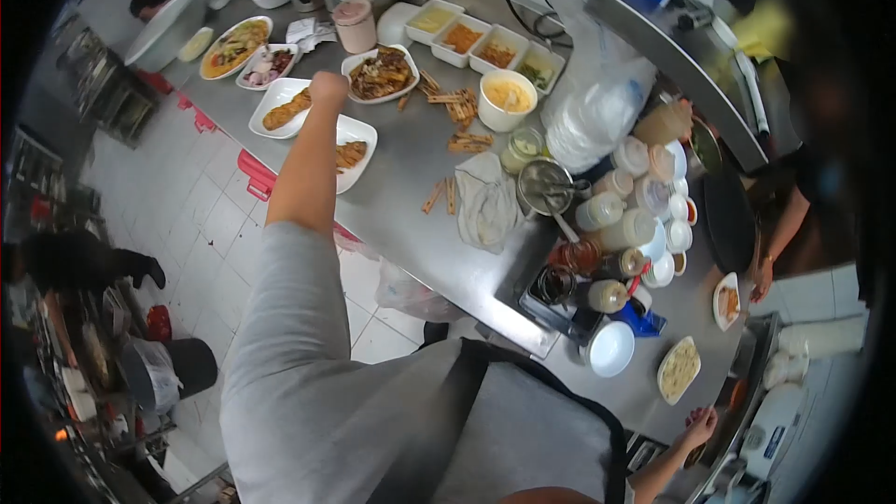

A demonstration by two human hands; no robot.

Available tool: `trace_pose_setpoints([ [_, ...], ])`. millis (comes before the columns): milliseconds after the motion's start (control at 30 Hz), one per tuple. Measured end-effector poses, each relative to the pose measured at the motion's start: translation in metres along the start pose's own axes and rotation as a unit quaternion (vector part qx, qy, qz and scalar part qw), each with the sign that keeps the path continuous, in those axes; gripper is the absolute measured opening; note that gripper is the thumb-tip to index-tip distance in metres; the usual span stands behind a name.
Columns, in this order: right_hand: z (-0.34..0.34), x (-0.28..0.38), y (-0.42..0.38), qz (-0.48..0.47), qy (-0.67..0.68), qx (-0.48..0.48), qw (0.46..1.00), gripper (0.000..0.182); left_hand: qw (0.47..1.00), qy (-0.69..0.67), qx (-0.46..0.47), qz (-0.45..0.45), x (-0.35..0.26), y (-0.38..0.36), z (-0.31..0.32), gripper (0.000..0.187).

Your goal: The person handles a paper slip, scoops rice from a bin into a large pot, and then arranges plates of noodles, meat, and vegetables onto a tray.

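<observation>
My left hand [327, 91] is stretched out at the upper left, curled up, between a white dish of browned food slices [287, 110] and a white dish of dark glazed food [381, 75]; what it holds, if anything, is hidden. Below it, partly behind my forearm, lies another white dish with browned pieces [351, 155]. My right hand [700, 426] is low on the right, fingers loosely bent and apart, with nothing visible in them. It is nearest to an oval white dish of pale food [679, 371] at the steel counter's edge.
The steel counter [401, 196] bears wooden clothespins [459, 107], a cloth [487, 203], a metal pot [545, 189], sauce bottles [627, 229] and tubs of ingredients [462, 37]. A co-worker's hand [762, 278] is beside a small dish [726, 302] at right. Another person [84, 261] stands at left.
</observation>
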State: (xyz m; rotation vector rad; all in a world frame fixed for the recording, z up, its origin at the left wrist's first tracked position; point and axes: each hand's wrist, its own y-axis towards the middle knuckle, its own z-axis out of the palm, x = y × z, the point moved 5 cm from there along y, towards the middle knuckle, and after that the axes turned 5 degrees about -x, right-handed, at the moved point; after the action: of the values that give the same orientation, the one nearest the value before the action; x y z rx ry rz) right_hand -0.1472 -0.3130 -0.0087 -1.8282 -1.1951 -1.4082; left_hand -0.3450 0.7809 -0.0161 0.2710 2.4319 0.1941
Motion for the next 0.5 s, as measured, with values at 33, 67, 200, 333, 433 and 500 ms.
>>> trace_pose_setpoints([
  [33,-0.003,0.000,-0.001,-0.009,0.004,-0.010,1.000,0.020,0.984,-0.150,-0.086,-0.053,-0.004,-0.016,0.002,0.021],
  [67,-0.004,0.004,-0.006,-0.009,-0.006,-0.043,0.999,0.021,0.935,-0.293,-0.170,-0.106,-0.009,-0.038,0.000,0.023],
  [200,0.000,0.016,-0.025,-0.021,0.029,-0.097,0.995,0.021,0.763,-0.574,0.062,-0.290,-0.053,-0.103,0.062,0.031],
  [333,0.049,0.122,-0.085,-0.136,0.010,0.030,0.990,0.013,0.644,-0.661,0.064,-0.379,-0.060,-0.086,0.102,0.036],
  [433,0.131,0.223,-0.178,-0.153,-0.003,0.192,0.969,0.009,0.651,-0.637,-0.002,-0.412,-0.063,-0.080,0.109,0.042],
  [500,0.189,0.270,-0.244,-0.119,0.000,0.308,0.944,0.007,0.644,-0.626,-0.056,-0.436,-0.070,-0.093,0.095,0.046],
])
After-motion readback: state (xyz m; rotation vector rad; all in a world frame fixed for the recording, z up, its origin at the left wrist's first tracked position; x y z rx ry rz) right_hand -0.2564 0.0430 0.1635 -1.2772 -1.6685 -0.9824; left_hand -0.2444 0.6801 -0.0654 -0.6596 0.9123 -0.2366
